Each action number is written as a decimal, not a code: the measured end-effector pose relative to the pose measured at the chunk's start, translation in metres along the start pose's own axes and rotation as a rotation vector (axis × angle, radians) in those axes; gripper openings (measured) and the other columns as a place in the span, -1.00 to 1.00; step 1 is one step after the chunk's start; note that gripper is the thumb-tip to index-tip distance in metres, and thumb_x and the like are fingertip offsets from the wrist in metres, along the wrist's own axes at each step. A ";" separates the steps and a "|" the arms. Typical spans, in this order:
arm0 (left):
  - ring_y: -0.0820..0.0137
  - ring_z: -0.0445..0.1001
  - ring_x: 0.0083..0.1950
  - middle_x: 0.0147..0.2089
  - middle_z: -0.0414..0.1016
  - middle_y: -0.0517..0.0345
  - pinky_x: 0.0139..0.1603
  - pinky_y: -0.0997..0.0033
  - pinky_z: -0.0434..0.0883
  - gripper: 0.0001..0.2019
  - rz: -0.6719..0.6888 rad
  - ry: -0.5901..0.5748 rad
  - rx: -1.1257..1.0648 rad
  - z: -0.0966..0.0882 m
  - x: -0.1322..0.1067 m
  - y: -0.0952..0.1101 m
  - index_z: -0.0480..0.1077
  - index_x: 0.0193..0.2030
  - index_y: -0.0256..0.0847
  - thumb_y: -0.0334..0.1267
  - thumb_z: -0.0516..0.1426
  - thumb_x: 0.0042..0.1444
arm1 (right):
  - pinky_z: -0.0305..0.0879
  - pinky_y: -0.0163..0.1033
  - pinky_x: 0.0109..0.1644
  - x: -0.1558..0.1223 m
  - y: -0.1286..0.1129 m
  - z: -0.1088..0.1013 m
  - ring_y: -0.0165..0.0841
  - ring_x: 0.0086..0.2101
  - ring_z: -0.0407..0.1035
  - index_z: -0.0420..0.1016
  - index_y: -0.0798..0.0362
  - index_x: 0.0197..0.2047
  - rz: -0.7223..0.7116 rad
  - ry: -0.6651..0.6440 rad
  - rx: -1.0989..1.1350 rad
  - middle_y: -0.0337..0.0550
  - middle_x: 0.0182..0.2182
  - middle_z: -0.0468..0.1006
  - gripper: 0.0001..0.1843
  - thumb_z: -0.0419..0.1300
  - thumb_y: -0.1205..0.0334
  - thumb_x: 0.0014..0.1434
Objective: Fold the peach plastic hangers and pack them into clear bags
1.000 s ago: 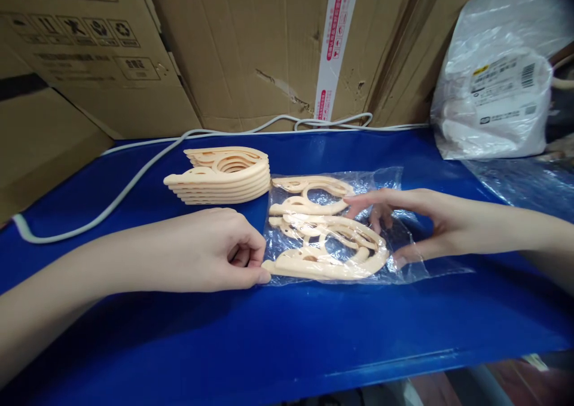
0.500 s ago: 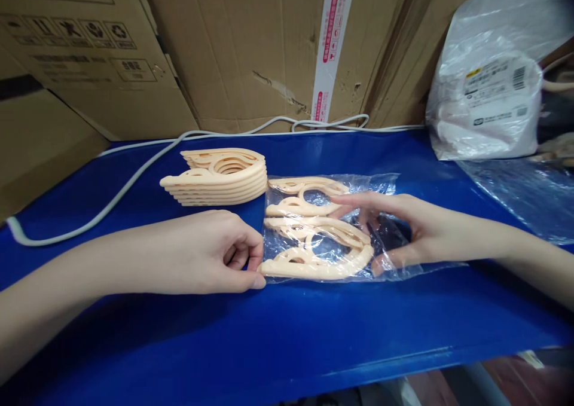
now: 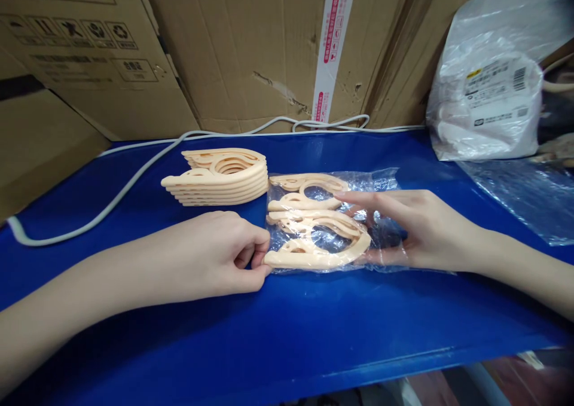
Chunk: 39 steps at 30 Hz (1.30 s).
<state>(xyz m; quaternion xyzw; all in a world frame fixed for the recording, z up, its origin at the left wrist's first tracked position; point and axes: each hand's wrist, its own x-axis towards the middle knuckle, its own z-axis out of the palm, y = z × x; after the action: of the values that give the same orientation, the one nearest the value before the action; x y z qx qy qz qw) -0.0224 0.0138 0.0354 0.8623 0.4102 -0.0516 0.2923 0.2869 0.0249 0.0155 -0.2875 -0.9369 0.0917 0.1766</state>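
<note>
Glare and wrinkles on the clear bag (image 3: pixel 381 185) blur the edges of the cream hangers (image 3: pixel 316 261) inside, so their exact number is hard to tell; the bag lies flat on the blue table (image 3: pixel 296 322), just beside a neat hanger stack (image 3: pixel 215 182). Both forearms are cut off by the frame, and the smaller fingers of the right hand (image 3: pixel 426 229) are partly hidden behind shiny film. Its thumb and forefinger stand wide apart — near the hangers' curved ends, the thumb seen through plastic. The left hand (image 3: pixel 219 253) has thumb and curled forefinger together, pinching the bag's near left corner.
</note>
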 end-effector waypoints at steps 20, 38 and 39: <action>0.53 0.16 -0.61 -0.62 0.25 0.32 -0.61 0.47 0.07 -0.66 -0.045 0.021 -0.002 0.004 0.001 -0.003 0.17 -0.54 -0.16 -0.10 0.05 0.22 | 0.37 -0.29 0.01 0.002 0.014 -0.011 -0.24 0.04 0.46 0.29 0.02 0.32 0.031 -0.081 0.136 -0.11 0.13 0.51 -0.41 0.26 0.12 0.27; 0.56 0.14 -0.61 -0.62 0.24 0.35 -0.62 0.53 0.06 -0.78 0.023 0.054 0.055 -0.003 -0.008 0.010 0.22 -0.58 -0.17 -0.35 0.11 0.04 | 0.46 -0.14 -0.02 0.000 0.010 -0.014 -0.14 0.06 0.44 0.16 -0.05 0.38 0.027 -0.112 -0.024 -0.12 0.20 0.43 -0.39 0.17 0.07 0.32; 0.56 0.15 -0.62 -0.63 0.24 0.35 -0.63 0.53 0.05 -0.75 0.024 0.038 0.071 -0.004 -0.008 0.010 0.21 -0.59 -0.17 -0.32 0.11 0.08 | 0.46 -0.13 -0.01 0.000 0.010 -0.014 -0.13 0.07 0.43 0.14 -0.05 0.39 0.028 -0.117 -0.031 -0.12 0.21 0.42 -0.38 0.16 0.08 0.33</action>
<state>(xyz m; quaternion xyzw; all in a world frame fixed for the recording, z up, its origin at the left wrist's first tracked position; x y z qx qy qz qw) -0.0211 0.0054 0.0462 0.8779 0.4031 -0.0465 0.2542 0.2976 0.0337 0.0259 -0.2977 -0.9427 0.0961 0.1157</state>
